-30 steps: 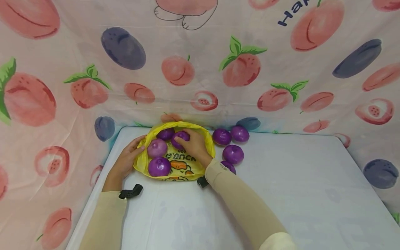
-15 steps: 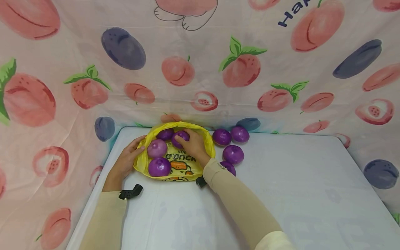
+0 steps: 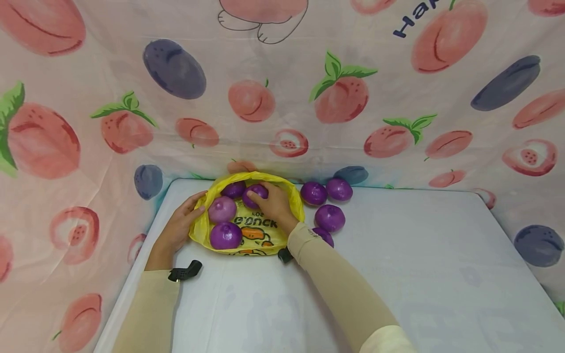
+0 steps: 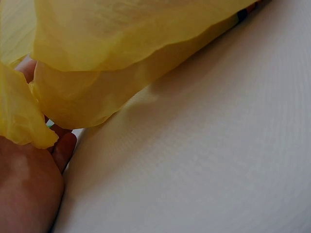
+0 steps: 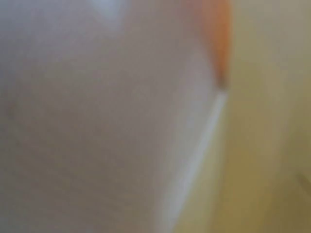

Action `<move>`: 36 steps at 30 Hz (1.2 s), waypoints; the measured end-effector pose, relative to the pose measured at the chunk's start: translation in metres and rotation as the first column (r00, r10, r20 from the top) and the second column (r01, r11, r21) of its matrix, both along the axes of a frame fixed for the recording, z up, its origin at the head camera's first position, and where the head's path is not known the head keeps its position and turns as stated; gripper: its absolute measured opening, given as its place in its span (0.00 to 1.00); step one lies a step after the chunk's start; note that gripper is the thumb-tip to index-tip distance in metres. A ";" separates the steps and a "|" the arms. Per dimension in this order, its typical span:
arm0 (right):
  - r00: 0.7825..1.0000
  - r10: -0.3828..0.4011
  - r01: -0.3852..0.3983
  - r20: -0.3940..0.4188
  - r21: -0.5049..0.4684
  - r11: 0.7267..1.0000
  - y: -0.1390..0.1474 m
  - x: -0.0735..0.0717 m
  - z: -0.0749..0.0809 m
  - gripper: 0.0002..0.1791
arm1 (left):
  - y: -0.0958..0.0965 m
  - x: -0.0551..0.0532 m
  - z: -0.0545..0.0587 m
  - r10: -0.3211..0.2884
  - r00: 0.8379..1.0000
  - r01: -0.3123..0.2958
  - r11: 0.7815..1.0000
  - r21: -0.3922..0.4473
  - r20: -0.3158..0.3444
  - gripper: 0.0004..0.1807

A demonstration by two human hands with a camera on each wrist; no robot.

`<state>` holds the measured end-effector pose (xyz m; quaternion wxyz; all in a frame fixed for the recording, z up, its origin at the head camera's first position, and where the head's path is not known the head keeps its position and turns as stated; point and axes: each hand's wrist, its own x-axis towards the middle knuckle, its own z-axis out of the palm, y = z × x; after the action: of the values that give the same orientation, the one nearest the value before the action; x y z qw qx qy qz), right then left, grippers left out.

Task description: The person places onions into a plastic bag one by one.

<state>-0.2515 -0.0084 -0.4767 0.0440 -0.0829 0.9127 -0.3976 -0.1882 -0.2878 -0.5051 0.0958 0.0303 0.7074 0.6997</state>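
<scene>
A yellow plastic bag point(image 3: 200, 228) with dark print lies with its mouth wide on the white table, seen in the head view. My left hand point(image 3: 178, 225) holds the bag's left rim between thumb and fingers; the left wrist view shows the yellow film point(image 4: 97, 87) passing over that hand. Inside the bag, my right hand point(image 3: 277, 207) grips a purple onion point(image 3: 251, 195) at the back. Other purple onions sit to its left: a dark one point(image 3: 233, 189) behind, a paler one point(image 3: 222, 210), and a shiny one point(image 3: 226, 236) in front. The right wrist view is too blurred to show the hand.
Several purple onions stand right of the bag, including a rear one point(image 3: 339, 189) and a nearer one point(image 3: 330, 218). Another onion point(image 3: 324, 235) is partly hidden by the right sleeve. A fruit-printed cloth point(image 3: 309, 142) hangs behind the white table point(image 3: 419, 255).
My right forearm has shifted slightly to the left. Both hands keep their holds, and the bag and onions look unmoved.
</scene>
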 end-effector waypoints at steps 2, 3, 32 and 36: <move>1.000 0.006 -0.006 -0.004 0.006 1.000 0.000 0.000 0.000 0.36 | 0.000 0.000 0.000 0.000 1.000 0.000 1.000 0.000 0.004 0.31; 1.000 0.010 -0.009 -0.006 0.009 1.000 0.001 -0.001 0.000 0.36 | 0.000 0.000 0.000 0.001 1.000 -0.001 1.000 -0.001 0.007 0.31; 0.990 0.122 -0.120 0.065 -0.038 0.992 0.037 0.029 0.053 0.36 | 0.001 -0.001 0.001 0.006 1.000 -0.005 0.999 -0.041 0.018 0.32; 0.989 0.133 -0.128 0.064 -0.072 0.989 0.049 0.034 0.058 0.35 | 0.001 -0.001 0.001 0.006 1.000 -0.005 0.999 -0.042 0.019 0.32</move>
<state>-0.2175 0.0404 -0.4185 0.0985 -0.1301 0.8893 -0.4273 -0.1888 -0.2872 -0.5039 0.1012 0.0199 0.7212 0.6851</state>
